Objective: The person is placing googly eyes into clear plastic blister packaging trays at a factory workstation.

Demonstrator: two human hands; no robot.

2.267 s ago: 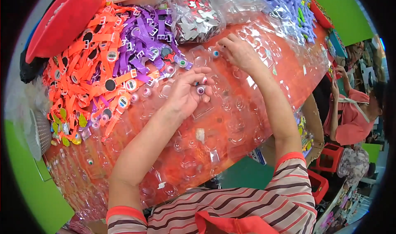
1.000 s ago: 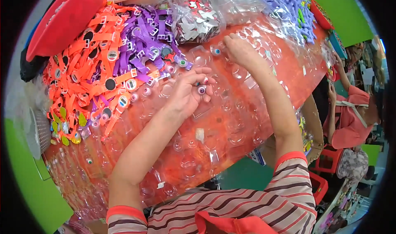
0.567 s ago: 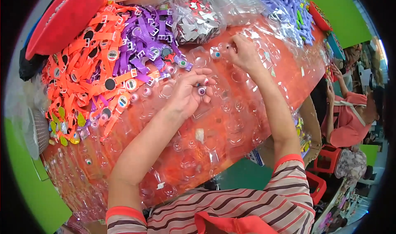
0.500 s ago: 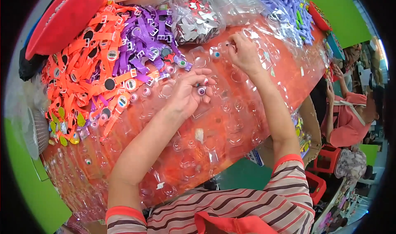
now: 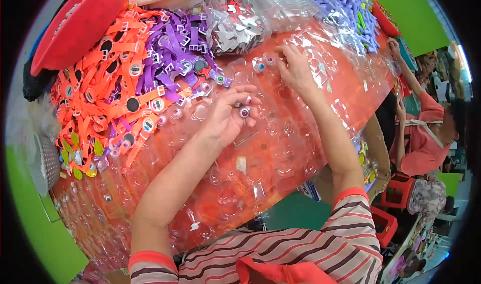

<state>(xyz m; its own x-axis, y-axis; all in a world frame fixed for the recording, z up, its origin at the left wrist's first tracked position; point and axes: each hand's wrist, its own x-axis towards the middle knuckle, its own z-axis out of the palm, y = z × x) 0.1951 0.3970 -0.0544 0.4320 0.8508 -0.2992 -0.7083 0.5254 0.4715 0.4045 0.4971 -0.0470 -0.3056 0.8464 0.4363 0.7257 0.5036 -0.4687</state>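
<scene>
Palm up over the middle of the table, my left hand (image 5: pixel 228 114) holds a few small toy eyeballs (image 5: pixel 244 112) in its loosely curled fingers. The one facing up has a purple iris. My right hand (image 5: pixel 296 73) hovers farther right, over clear plastic blister trays (image 5: pixel 284 156), and nothing shows in its fingers. Just left of its fingertips, a pinkish eyeball (image 5: pixel 271 61) sits beside an eyeball with a blue iris (image 5: pixel 261 66). Nearer the watch pile, a green-iris eyeball (image 5: pixel 220 79) and several pink ones (image 5: pixel 177 113) rest in tray cavities.
Orange toy watches (image 5: pixel 100 93) and purple ones (image 5: pixel 173 48) are heaped at the left, under a red basin (image 5: pixel 80 26). Behind stands a clear bag of flat red and white pieces (image 5: pixel 238 28). Lilac pieces (image 5: pixel 345 13) lie far right. A co-worker (image 5: pixel 426 133) is at the right.
My right fingers have loosened and drawn slightly back from the pinkish eyeball, which now shows beside the blue one. My left hand stays nearly still. The co-worker's arm has reached toward the table.
</scene>
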